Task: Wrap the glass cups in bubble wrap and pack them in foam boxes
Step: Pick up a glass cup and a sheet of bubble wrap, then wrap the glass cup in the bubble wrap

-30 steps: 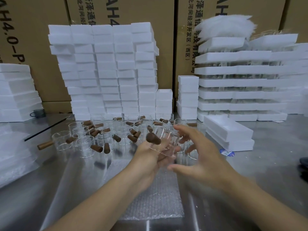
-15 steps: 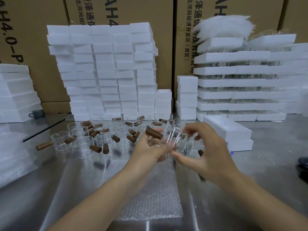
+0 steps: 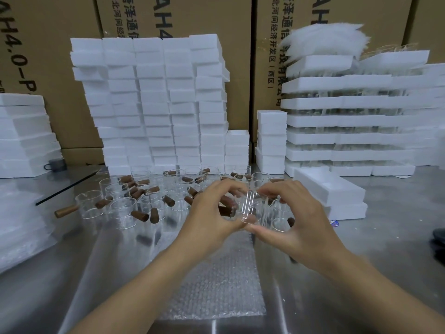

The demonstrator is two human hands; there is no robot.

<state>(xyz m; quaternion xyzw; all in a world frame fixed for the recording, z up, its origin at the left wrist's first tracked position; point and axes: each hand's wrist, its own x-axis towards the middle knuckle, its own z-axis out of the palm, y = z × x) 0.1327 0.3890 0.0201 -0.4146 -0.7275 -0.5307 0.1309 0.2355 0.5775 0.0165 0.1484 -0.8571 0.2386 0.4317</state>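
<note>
Nearest: bubble wrap sheet flat on the tabletop, nothing rolled in it yet.

Just past its far edge: left hand and right hand close together, both clamped on one glass cup. Fingers curled over the top, thumbs underneath and nearly touching. Cup held up off the tabletop, seemingly tipped on its side, brown wooden handle toward the left palm. Contact with the wrap: none visible.

Behind the hands: crowd of bare cups, mostly upright, handles pointing all ways. Plenty left.

Right of those: two foam boxes stacked. Filled or not, cannot tell.

Left: pile of spare wrap.

Far: tall stack of small foam blocks against cardboard cartons. Packed or empty, cannot tell. Far right: wide foam trays with glassware between the layers, likely more stock.

Status, as a judgement: one cup picked, its wrap not started. Remaining: roll, box, repeat for the whole crowd. Early in the visible batch.
</note>
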